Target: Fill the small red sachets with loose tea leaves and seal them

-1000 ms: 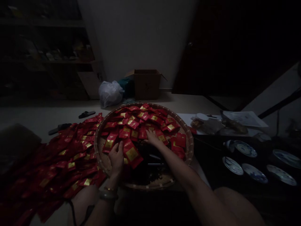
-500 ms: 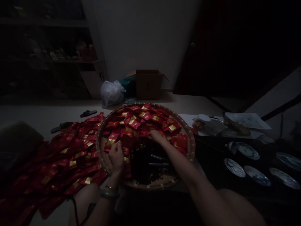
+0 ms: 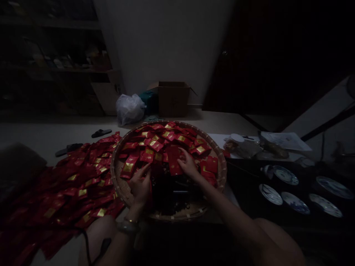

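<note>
A round woven bamboo tray (image 3: 124,192) in front of me holds many red packets with gold labels and a heap of dark loose leaves (image 3: 163,195). My right hand (image 3: 189,165) grips a red packet (image 3: 174,161) by its right edge, above the middle of the tray. On the tray's left side my left hand (image 3: 140,186) hovers near the leaves, thumb and fingers apart, with nothing visible in it. A thin metal tool (image 3: 180,191) lies on the leaves, partly in shadow.
A large pile of red packets (image 3: 83,181) covers the floor at left, near dark slippers (image 3: 101,133). Behind the tray stand a white plastic bag (image 3: 130,109) and an open cardboard box (image 3: 173,99). Patterned dishes (image 3: 295,202) sit on the dark surface at right.
My right hand has lifted a red packet upright over the tray. The fingers of my left hand have gone from a closed pinch to spread. The view has shifted slightly.
</note>
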Demonstrator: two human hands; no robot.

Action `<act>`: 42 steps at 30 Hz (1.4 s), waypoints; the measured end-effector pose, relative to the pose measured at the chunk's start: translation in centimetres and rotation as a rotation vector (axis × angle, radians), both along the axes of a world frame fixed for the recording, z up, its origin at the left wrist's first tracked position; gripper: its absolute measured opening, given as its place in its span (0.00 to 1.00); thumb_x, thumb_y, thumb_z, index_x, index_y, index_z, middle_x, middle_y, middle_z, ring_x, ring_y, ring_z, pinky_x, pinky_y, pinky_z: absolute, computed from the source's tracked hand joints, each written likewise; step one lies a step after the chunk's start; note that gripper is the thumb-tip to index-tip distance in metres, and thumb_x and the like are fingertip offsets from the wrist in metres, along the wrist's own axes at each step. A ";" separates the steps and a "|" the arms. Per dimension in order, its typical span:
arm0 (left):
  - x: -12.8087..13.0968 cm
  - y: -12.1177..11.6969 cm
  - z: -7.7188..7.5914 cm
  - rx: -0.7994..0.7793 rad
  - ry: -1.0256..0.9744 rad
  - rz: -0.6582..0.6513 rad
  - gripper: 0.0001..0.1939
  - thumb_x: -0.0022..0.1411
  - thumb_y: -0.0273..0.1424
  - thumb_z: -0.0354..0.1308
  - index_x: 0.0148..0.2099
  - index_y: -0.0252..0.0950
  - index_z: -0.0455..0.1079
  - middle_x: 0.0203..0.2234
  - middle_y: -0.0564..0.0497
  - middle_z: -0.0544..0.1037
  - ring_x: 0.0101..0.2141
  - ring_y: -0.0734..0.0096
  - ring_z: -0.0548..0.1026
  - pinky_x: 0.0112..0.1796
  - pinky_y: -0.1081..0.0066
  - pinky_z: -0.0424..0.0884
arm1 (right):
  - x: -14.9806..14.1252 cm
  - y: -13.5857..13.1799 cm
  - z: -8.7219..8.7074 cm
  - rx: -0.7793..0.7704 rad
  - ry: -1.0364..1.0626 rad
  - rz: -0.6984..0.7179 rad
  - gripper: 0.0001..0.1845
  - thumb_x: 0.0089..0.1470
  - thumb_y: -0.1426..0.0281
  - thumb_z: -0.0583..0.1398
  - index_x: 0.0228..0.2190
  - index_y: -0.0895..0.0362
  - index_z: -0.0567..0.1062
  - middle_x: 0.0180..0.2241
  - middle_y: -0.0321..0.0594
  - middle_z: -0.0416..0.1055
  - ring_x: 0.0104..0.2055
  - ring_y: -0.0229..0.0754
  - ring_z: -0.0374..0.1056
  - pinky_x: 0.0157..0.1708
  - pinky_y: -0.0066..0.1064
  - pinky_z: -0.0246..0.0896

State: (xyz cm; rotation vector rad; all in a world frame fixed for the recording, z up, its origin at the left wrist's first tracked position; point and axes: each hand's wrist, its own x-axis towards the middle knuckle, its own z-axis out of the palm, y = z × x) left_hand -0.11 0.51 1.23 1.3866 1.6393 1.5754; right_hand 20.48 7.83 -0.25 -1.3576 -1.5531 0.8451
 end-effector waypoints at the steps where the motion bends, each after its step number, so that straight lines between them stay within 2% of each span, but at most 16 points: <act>1: -0.1 0.0 0.1 0.009 0.011 0.006 0.15 0.54 0.35 0.57 0.43 0.38 0.75 0.38 0.48 0.80 0.41 0.62 0.77 0.44 0.65 0.71 | 0.1 -0.5 -0.1 -0.019 0.068 0.006 0.33 0.48 0.73 0.54 0.57 0.54 0.57 0.40 0.41 0.68 0.37 0.38 0.67 0.36 0.29 0.66; 5: -0.6 0.4 0.6 -0.009 -0.020 0.182 0.17 0.57 0.35 0.53 0.48 0.37 0.72 0.41 0.45 0.79 0.40 0.62 0.77 0.42 0.66 0.72 | 0.5 -2.0 -0.1 -0.113 0.263 0.043 0.40 0.46 0.72 0.54 0.61 0.51 0.49 0.37 0.37 0.66 0.26 0.31 0.65 0.28 0.24 0.64; 8: -0.2 0.6 1.0 0.034 -0.144 0.261 0.25 0.59 0.33 0.52 0.59 0.36 0.61 0.50 0.42 0.73 0.42 0.64 0.77 0.43 0.68 0.72 | 0.4 -3.2 0.2 -0.123 0.380 0.090 0.45 0.45 0.71 0.56 0.62 0.49 0.44 0.39 0.39 0.68 0.28 0.32 0.66 0.29 0.25 0.65; 10: 0.4 0.3 1.2 0.087 -0.229 0.178 0.28 0.59 0.34 0.52 0.61 0.35 0.56 0.52 0.40 0.70 0.45 0.64 0.75 0.44 0.69 0.72 | 0.1 -4.0 0.5 -0.131 0.433 0.144 0.47 0.44 0.71 0.57 0.62 0.48 0.41 0.43 0.41 0.69 0.32 0.35 0.68 0.32 0.27 0.67; 12: 1.1 -0.1 1.4 0.074 -0.268 -0.019 0.26 0.58 0.37 0.53 0.57 0.34 0.61 0.48 0.40 0.74 0.45 0.63 0.75 0.44 0.68 0.72 | -0.4 -4.7 0.6 -0.143 0.415 0.219 0.46 0.45 0.71 0.58 0.62 0.49 0.44 0.45 0.43 0.69 0.36 0.39 0.70 0.36 0.31 0.68; 15: 1.6 -0.6 1.5 -0.069 -0.230 -0.363 0.23 0.54 0.40 0.57 0.49 0.35 0.70 0.40 0.43 0.79 0.39 0.61 0.77 0.38 0.67 0.74 | -1.3 -5.8 0.7 -0.047 0.248 0.266 0.32 0.47 0.72 0.57 0.56 0.53 0.62 0.46 0.44 0.69 0.44 0.44 0.68 0.45 0.38 0.65; 17: 1.6 -0.6 1.4 -0.136 -0.132 -0.449 0.16 0.50 0.39 0.60 0.40 0.35 0.75 0.33 0.46 0.81 0.33 0.62 0.78 0.33 0.68 0.74 | -1.8 -6.4 0.9 0.080 0.115 0.229 0.25 0.48 0.73 0.56 0.51 0.55 0.68 0.47 0.45 0.69 0.48 0.45 0.66 0.50 0.40 0.62; 19: 1.4 -0.6 1.3 -0.129 -0.034 -0.444 0.11 0.49 0.37 0.60 0.31 0.36 0.77 0.26 0.48 0.82 0.29 0.63 0.78 0.30 0.69 0.73 | -2.0 -6.9 1.4 0.204 -0.027 0.184 0.27 0.50 0.75 0.55 0.54 0.54 0.66 0.48 0.46 0.68 0.50 0.46 0.64 0.52 0.41 0.60; 22: 1.2 -0.5 1.3 -0.066 0.032 -0.420 0.09 0.49 0.35 0.59 0.29 0.37 0.78 0.25 0.49 0.82 0.26 0.65 0.77 0.29 0.70 0.73 | -2.0 -7.2 2.2 0.435 -0.290 0.174 0.33 0.51 0.76 0.55 0.59 0.54 0.58 0.52 0.48 0.64 0.54 0.47 0.60 0.53 0.43 0.59; 25: 1.3 -0.6 1.1 -0.047 0.047 -0.440 0.09 0.48 0.34 0.58 0.29 0.36 0.78 0.24 0.49 0.82 0.25 0.66 0.77 0.29 0.71 0.73 | -2.0 -7.1 2.5 0.696 -0.509 0.145 0.27 0.56 0.77 0.53 0.57 0.54 0.62 0.50 0.49 0.66 0.55 0.48 0.58 0.53 0.44 0.58; 28: 1.4 -0.5 0.8 -0.080 0.024 -0.450 0.10 0.49 0.35 0.57 0.29 0.35 0.77 0.24 0.49 0.81 0.25 0.67 0.77 0.28 0.72 0.72 | -2.1 -7.0 2.1 0.841 -0.639 0.039 0.23 0.58 0.76 0.52 0.55 0.55 0.65 0.50 0.48 0.68 0.56 0.48 0.59 0.52 0.42 0.60; 31: 1.4 -0.4 0.5 -0.134 -0.027 -0.459 0.11 0.48 0.36 0.58 0.28 0.34 0.77 0.23 0.49 0.81 0.25 0.67 0.77 0.28 0.72 0.72 | -2.0 -7.0 1.7 0.902 -0.680 0.017 0.22 0.59 0.76 0.52 0.54 0.55 0.67 0.50 0.47 0.69 0.54 0.46 0.61 0.51 0.39 0.61; 37: 1.5 -0.5 0.6 -0.189 -0.052 -0.510 0.11 0.48 0.37 0.58 0.27 0.34 0.76 0.22 0.50 0.80 0.24 0.70 0.75 0.27 0.74 0.71 | -1.9 -6.7 1.4 0.908 -0.536 0.065 0.17 0.59 0.76 0.53 0.48 0.55 0.73 0.41 0.44 0.75 0.44 0.39 0.70 0.44 0.29 0.67; 42: 1.4 -0.4 0.6 -0.182 -0.081 -0.499 0.11 0.47 0.37 0.59 0.25 0.33 0.74 0.19 0.51 0.78 0.22 0.72 0.73 0.25 0.75 0.69 | -2.0 -6.6 1.2 0.866 -0.601 0.060 0.20 0.60 0.76 0.51 0.52 0.56 0.70 0.48 0.48 0.71 0.47 0.41 0.70 0.45 0.31 0.66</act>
